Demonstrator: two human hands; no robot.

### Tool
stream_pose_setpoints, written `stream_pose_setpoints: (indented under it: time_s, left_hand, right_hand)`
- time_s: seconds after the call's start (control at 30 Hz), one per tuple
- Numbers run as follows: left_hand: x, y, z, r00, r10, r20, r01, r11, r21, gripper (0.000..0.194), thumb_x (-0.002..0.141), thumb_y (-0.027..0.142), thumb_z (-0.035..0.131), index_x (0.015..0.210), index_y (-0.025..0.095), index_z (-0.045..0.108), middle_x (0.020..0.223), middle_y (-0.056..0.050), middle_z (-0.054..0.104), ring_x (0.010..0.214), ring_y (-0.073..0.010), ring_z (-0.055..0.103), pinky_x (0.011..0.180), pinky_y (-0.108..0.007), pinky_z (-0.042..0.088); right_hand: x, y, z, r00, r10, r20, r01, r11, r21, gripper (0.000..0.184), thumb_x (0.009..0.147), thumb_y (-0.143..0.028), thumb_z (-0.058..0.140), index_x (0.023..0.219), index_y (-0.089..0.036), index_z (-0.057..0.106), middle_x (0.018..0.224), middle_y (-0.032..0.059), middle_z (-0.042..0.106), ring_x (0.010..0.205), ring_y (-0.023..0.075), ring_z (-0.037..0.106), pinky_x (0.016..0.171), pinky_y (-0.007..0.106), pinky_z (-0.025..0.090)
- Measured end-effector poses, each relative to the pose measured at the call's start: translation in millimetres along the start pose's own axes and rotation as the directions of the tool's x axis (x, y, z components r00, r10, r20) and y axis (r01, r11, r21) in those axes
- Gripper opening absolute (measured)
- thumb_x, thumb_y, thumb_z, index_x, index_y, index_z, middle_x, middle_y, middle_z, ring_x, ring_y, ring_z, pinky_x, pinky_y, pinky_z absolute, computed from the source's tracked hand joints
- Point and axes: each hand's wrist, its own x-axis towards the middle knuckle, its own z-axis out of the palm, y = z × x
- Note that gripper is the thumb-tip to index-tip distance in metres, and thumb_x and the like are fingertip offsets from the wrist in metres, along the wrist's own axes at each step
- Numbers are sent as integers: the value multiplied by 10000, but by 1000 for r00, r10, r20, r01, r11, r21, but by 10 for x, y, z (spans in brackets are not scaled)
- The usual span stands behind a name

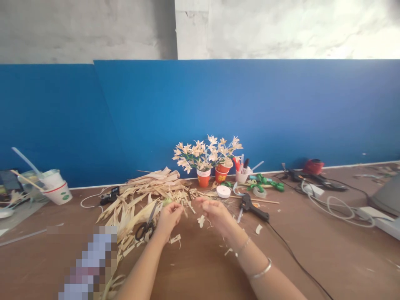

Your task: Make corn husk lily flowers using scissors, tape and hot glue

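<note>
My left hand (170,216) is closed in a pinch over the near edge of the dry corn husks; what it holds, if anything, is too small to make out. Scissors with black handles (145,229) lie beside my left wrist. Across a short gap, my right hand (215,210) has its fingers curled and pressed together, and I cannot tell what is between them. Pale husk strips (134,212) spread in a heap to the left. Close to the right hand are a black glue gun (251,207) and a white tape roll (223,191).
Paper cups (203,178) with pale husk flowers (208,152) stand against the blue partition (250,100). Green ribbon (265,183) lies right of them. A black cord (293,254) trails toward the front right. White cables (340,212) lie far right; a white cup (58,193) stands left.
</note>
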Motion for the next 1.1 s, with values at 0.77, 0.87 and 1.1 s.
stream_pose_setpoints:
  time_s: [0.77, 0.87, 1.1]
  left_hand:
    - [-51, 22, 109, 933, 345, 106, -360, 904, 230, 102, 690, 227, 590, 619, 154, 600, 642, -1, 554, 604, -121, 491, 570, -224, 384]
    - [-50, 1, 112, 906, 402, 133, -423, 845, 326, 94, 703, 187, 563, 620, 158, 596, 640, -2, 544, 584, -119, 473, 553, -225, 368]
    - [-77, 2, 128, 903, 419, 91, -429, 877, 216, 87, 702, 185, 588, 620, 160, 597, 719, -22, 586, 615, -114, 497, 551, -213, 378]
  right_hand:
    - [-29, 197, 193, 924, -375, 75, 316, 637, -703, 162, 751, -121, 540, 631, -179, 632, 740, 43, 631, 746, 174, 575, 719, 282, 434]
    - [-19, 224, 164, 917, -391, 72, 318, 612, -724, 166, 737, -104, 524, 621, -181, 614, 720, 38, 623, 721, 169, 563, 704, 276, 430]
    - [10, 270, 189, 909, -409, -81, 232, 657, -717, 126, 666, -134, 498, 570, -185, 563, 650, 9, 586, 630, 148, 522, 609, 244, 404]
